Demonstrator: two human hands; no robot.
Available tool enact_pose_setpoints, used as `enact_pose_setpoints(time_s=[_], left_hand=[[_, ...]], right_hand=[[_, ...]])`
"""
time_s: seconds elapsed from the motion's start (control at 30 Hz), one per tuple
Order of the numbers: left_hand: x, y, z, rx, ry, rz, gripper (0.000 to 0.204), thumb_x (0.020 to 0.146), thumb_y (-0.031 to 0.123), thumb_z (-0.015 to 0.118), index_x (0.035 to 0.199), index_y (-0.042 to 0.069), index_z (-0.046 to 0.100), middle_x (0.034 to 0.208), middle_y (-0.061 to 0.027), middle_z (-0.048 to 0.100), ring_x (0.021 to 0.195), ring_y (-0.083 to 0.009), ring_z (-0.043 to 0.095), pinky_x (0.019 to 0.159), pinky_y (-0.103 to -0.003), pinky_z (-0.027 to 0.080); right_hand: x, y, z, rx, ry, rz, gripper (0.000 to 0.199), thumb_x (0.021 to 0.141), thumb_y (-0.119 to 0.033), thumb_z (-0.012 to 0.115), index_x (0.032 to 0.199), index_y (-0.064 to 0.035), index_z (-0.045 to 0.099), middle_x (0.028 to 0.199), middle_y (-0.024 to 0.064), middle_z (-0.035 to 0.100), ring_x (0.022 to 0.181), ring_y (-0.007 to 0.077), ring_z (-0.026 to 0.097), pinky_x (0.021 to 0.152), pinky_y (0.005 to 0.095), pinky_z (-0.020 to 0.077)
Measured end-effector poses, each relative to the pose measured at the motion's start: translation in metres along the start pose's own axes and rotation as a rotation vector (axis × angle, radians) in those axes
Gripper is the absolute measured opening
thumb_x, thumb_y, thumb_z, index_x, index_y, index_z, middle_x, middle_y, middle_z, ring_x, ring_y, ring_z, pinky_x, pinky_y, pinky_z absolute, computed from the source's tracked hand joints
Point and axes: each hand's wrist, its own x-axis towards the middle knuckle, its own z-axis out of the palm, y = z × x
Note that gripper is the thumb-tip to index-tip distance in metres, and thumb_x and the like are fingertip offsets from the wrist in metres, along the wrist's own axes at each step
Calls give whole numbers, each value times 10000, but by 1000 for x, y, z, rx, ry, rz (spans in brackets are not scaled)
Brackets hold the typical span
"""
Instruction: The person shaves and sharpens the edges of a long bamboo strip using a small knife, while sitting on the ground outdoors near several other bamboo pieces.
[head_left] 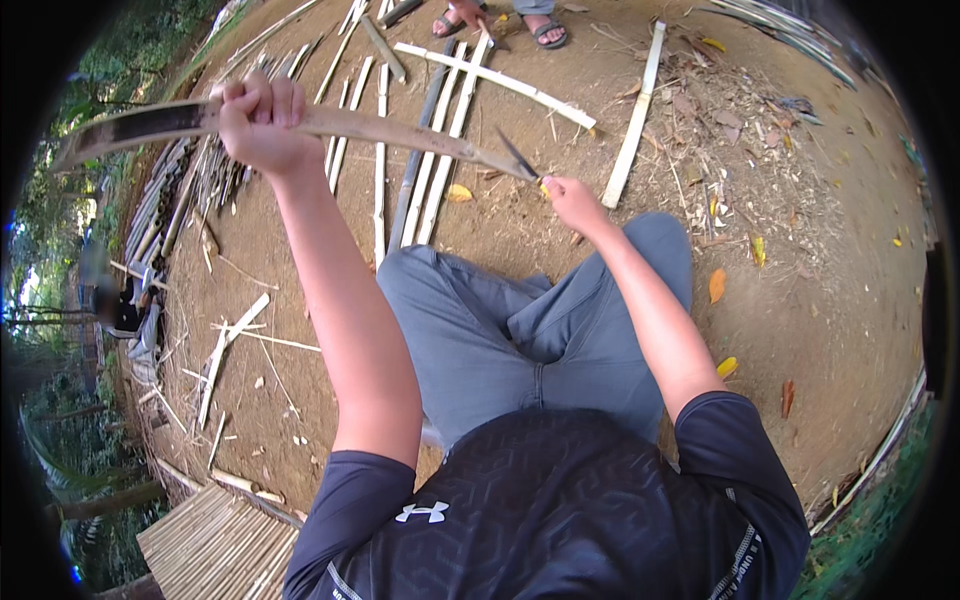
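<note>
A long, slightly curved bamboo strip [390, 131] is raised across the space in front of me, pale for most of its length with a dark patch near its left end. My left hand [260, 125] is closed round it in a fist, left of its middle. My right hand [580, 207] grips a knife [515, 153] with a dark, pointed blade and a bit of yellow showing at the handle. The knife is at the strip's right end; whether the edge touches the bamboo I cannot tell. Below are my crossed legs in grey trousers [540, 330].
Several split bamboo strips [448, 150] lie on the brown earth ahead, where another person's sandalled feet [548, 35] and hand [466, 12] show. A pile of bamboo poles [165, 215] is at left, a slatted bamboo mat [215, 545] lower left, and wood shavings [745, 165] at right.
</note>
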Motion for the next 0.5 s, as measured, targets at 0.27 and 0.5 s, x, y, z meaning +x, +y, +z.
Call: enact_pose_setpoints(time_s=[0.27, 0.5], left_hand=[[1, 9, -19, 10, -87, -8, 198, 720, 68, 392, 675, 165, 226, 568, 14, 234, 438, -99, 223, 403, -250, 237], [-6, -1, -9, -31, -65, -33, 189, 725, 71, 396, 666, 167, 243, 553, 15, 246, 427, -98, 230, 402, -248, 239]], right_hand=[[11, 18, 7, -78, 16, -21, 496, 1001, -383, 479, 1004, 79, 661, 967, 324, 662, 960, 433, 655, 841, 463, 498], [43, 98, 21, -277, -11, 313, 447, 982, -349, 465, 1156, 6, 673, 1159, 254, 665, 1118, 410, 626, 973, 471, 477]])
